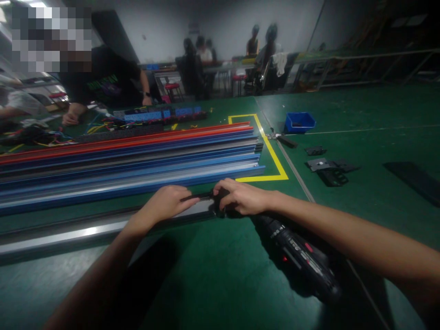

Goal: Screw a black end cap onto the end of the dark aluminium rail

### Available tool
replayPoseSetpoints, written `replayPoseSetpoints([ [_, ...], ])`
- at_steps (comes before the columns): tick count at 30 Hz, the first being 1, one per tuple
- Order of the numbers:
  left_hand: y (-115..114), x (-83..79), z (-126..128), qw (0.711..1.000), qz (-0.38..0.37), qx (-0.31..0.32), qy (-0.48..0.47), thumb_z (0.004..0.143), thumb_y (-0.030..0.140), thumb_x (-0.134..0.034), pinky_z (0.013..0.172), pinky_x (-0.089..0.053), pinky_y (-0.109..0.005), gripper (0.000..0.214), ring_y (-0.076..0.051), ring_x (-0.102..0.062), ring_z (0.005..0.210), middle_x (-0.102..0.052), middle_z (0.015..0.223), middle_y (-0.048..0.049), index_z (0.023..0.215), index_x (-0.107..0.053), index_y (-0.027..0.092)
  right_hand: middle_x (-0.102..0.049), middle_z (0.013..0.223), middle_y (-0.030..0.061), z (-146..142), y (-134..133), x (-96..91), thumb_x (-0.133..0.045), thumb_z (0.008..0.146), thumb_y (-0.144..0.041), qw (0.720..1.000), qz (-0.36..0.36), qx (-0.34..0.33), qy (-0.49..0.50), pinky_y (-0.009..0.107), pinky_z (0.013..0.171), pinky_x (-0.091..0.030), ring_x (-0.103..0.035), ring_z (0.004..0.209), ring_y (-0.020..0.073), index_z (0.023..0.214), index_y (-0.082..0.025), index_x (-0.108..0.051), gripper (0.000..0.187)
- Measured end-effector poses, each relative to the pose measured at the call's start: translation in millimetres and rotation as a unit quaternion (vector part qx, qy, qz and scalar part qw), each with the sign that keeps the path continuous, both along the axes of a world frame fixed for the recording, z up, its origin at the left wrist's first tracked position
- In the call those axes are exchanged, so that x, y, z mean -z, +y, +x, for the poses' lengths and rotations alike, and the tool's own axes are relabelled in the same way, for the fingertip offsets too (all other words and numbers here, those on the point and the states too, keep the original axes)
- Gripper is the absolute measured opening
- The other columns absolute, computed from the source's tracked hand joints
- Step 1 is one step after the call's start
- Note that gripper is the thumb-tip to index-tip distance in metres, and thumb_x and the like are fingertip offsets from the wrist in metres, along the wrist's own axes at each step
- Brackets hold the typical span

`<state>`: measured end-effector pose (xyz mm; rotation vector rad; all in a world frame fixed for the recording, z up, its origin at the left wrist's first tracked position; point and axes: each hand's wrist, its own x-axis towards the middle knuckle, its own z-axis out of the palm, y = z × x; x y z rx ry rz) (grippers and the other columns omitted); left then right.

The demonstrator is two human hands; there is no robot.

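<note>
A long black-and-silver metal profile [92, 231] lies across the green table, its right end between my hands. My left hand [167, 204] is closed around the profile close to that end, thumb along its top edge. At the tip, my right hand [242, 197] has its fingers curled on a small black end piece [219, 201], which they largely hide. Whether the piece is fully seated on the profile I cannot tell. Just below my right wrist, a black cordless screwdriver [299, 256] with a red light rests on the table.
Blue, black and red profiles [137, 160] lie side by side behind, ending inside a yellow tape outline [275, 156]. On the right are black brackets [326, 167] and a blue bin [300, 122]. A co-worker's hand [74, 114] is near wiring at the far left.
</note>
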<state>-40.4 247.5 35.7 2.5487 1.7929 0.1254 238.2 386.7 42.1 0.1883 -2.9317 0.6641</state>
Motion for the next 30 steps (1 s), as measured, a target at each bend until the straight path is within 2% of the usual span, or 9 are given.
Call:
replayPoseSetpoints([
  [3,0,0.6,-1,1.0,0.001,-0.002,-0.002,0.108,0.05,-0.049,0.069,-0.04,-0.029,0.049,-0.018,-0.066,0.074,-0.074,0.08,-0.0045,0.087,-0.079,0.018,-0.052,0.141,0.0168,0,1,1.5,-0.061,0.086,0.003,1.0,0.005,0.018,0.003,0.047,0.106,-0.05,-0.051,0.131,0.0313,0.112,-0.015,-0.078,0.036],
  [6,0,2.1,-2,1.0,-0.003,-0.006,-0.01,0.108,0.05,-0.049,0.069,-0.041,-0.029,0.047,-0.017,-0.066,0.074,-0.074,0.081,-0.0041,0.09,-0.08,0.019,-0.052,0.139,0.017,0,0,4.1,-0.059,0.086,0.002,0.999,0.002,0.04,0.007,0.044,0.105,-0.049,-0.053,0.128,0.0291,0.12,-0.014,-0.073,0.039],
  [9,0,3.4,-3,1.0,-0.011,-0.011,-0.015,0.108,0.051,-0.05,0.069,-0.041,-0.029,0.047,-0.017,-0.066,0.074,-0.074,0.082,-0.0042,0.091,-0.08,0.019,-0.055,0.132,0.0172,-1,-3,4.0,-0.063,0.085,-0.003,0.996,0.007,0.094,-0.002,0.037,0.094,-0.049,-0.057,0.115,0.0259,0.131,-0.011,-0.063,0.047],
  [12,0,3.6,-3,1.0,-0.014,-0.013,-0.012,0.108,0.053,-0.049,0.069,-0.042,-0.03,0.05,-0.017,-0.066,0.073,-0.075,0.081,-0.0048,0.088,-0.08,0.018,-0.061,0.125,0.0162,0,-6,0.0,-0.071,0.08,-0.011,0.986,0.051,0.157,-0.024,0.036,0.088,-0.043,-0.056,0.108,0.0271,0.134,-0.01,-0.059,0.055],
  [17,2,3.0,-3,1.0,0.001,-0.005,-0.012,0.108,0.051,-0.049,0.067,-0.042,-0.029,0.05,-0.016,-0.065,0.071,-0.075,0.081,-0.0046,0.087,-0.08,0.018,-0.069,0.106,0.0136,2,-4,-6.5,-0.075,0.084,-0.026,0.971,0.138,0.183,-0.066,0.038,0.087,-0.035,-0.056,0.102,0.0301,0.104,-0.013,-0.072,0.025],
  [20,2,1.8,-1,1.0,0.008,0.003,-0.016,0.108,0.05,-0.049,0.067,-0.041,-0.028,0.05,-0.015,-0.066,0.071,-0.076,0.08,-0.0043,0.087,-0.08,0.018,-0.072,0.101,0.0122,0,-6,-4.7,-0.071,0.087,-0.021,0.971,0.138,0.177,-0.077,0.036,0.086,-0.035,-0.058,0.102,0.0294,0.104,-0.013,-0.074,0.019],
  [26,-3,-0.8,5,1.0,0.002,-0.002,-0.024,0.107,0.05,-0.051,0.066,-0.041,-0.028,0.049,-0.016,-0.065,0.068,-0.074,0.075,-0.0043,0.082,-0.079,0.019,-0.072,0.106,0.0167,-10,-21,5.7,-0.062,0.089,-0.012,0.974,0.118,0.183,-0.065,0.035,0.083,-0.041,-0.065,0.098,0.0293,0.135,-0.01,-0.064,0.046],
  [30,-6,0.9,6,1.0,0.003,0.004,-0.022,0.108,0.051,-0.048,0.068,-0.041,-0.029,0.051,-0.017,-0.066,0.07,-0.075,0.077,-0.0046,0.084,-0.079,0.019,-0.071,0.108,0.0188,-16,-30,7.1,-0.063,0.088,-0.011,0.974,0.101,0.194,-0.055,0.035,0.08,-0.045,-0.068,0.098,0.0305,0.145,-0.007,-0.056,0.058],
])
